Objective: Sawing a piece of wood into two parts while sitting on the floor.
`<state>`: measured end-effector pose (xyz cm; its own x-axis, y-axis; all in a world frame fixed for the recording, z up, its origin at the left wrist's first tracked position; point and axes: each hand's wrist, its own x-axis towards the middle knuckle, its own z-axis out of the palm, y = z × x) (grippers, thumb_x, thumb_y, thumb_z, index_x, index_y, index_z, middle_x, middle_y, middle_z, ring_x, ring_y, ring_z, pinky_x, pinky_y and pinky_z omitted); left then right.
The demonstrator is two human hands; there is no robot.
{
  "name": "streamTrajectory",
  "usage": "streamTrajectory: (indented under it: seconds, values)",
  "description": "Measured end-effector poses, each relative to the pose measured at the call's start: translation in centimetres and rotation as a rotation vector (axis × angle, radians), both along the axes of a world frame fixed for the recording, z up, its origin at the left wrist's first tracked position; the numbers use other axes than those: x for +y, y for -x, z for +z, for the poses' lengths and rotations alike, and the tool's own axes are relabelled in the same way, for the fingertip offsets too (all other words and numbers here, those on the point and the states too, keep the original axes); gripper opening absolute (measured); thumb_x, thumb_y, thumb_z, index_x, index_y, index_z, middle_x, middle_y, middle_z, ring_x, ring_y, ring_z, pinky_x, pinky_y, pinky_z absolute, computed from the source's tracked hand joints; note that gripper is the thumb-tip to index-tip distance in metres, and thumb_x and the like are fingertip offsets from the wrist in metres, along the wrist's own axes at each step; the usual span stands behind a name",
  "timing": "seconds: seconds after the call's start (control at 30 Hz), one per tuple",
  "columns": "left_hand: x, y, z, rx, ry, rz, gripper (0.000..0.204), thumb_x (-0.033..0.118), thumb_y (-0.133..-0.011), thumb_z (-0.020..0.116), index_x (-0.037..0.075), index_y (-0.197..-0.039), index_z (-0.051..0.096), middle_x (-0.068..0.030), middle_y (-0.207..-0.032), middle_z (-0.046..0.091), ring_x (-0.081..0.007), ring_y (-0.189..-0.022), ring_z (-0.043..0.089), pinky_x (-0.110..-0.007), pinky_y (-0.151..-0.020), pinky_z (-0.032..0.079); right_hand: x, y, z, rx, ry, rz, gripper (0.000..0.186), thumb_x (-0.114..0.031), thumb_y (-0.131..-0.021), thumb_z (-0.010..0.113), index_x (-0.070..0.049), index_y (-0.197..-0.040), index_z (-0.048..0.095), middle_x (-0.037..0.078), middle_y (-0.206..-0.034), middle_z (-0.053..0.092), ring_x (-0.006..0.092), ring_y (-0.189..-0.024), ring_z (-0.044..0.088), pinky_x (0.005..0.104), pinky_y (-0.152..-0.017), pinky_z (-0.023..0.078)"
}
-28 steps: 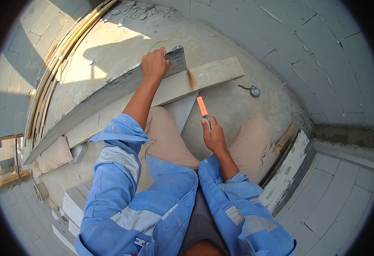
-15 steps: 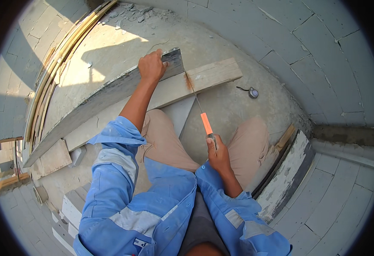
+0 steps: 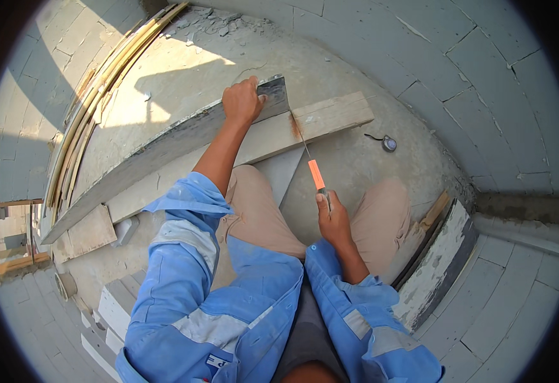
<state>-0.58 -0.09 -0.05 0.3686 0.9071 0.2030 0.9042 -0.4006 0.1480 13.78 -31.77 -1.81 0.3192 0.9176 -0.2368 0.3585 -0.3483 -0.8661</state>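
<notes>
My left hand [image 3: 241, 102] grips the top edge of a grey board [image 3: 164, 153] standing on edge along a long pale beam [image 3: 343, 112]. My right hand [image 3: 334, 220] is closed on the handle of a thin-bladed saw [image 3: 313, 172], its grip orange and dark. The blade reaches up across the beam to the board's right end, where a rusty-brown dust or stain [image 3: 295, 127] marks the beam. A flat grey slab [image 3: 279, 166] lies under the beam.
A tape measure [image 3: 388, 143] lies on the concrete floor right of the beam. Long strips [image 3: 101, 89] lie at the left, rubble [image 3: 228, 22] at the back. A white-and-dark plank [image 3: 436, 265] is beside my right knee, cut blocks [image 3: 120, 306] behind my left side. Block walls [image 3: 471, 102] surround me.
My right hand drew the saw back toward my body, then moved it slightly forward again. My left hand stays on the board. The whole view has shifted slightly.
</notes>
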Motion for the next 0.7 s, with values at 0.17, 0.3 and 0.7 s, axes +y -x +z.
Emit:
streamTrajectory:
  seconds: [0.17, 0.3, 0.7]
  values:
    - [0.6, 0.0, 0.4, -0.032, -0.038, -0.003, 0.038, 0.034, -0.075, 0.08, 0.007, -0.094, 0.061, -0.0166, -0.088, 0.07, -0.0356, -0.084, 0.069, -0.047, -0.073, 0.051, 2.3, 0.2, -1.2, -0.041, -0.053, -0.012, 0.044, -0.044, -0.103, 0.046, -0.002, -0.107, 0.056, 0.023, -0.074, 0.062, 0.0433, -0.072, 0.064, 0.0477, -0.064, 0.047]
    - [0.1, -2.6, -0.6, -0.054, -0.03, -0.042, 0.037, 0.032, -0.075, 0.08, 0.006, -0.094, 0.061, -0.0166, -0.089, 0.071, -0.0353, -0.085, 0.069, -0.047, -0.074, 0.051, 14.6, -1.4, -6.8, -0.183, -0.128, -0.08, 0.047, -0.045, -0.102, 0.048, 0.0, -0.109, 0.056, 0.027, -0.082, 0.063, 0.0499, -0.08, 0.061, 0.0512, -0.071, 0.047]
    - [0.9, -1.6, -2.1, -0.135, -0.096, 0.048, 0.018, 0.018, -0.076, 0.071, 0.009, -0.09, 0.064, -0.01, -0.087, 0.07, -0.0281, -0.084, 0.069, -0.043, -0.074, 0.048, 12.4, -0.7, -5.9, 0.252, -0.211, -0.048, 0.042, -0.033, -0.105, 0.047, 0.002, -0.128, 0.054, 0.003, -0.077, 0.054, 0.0114, -0.068, 0.053, 0.0275, -0.063, 0.047]
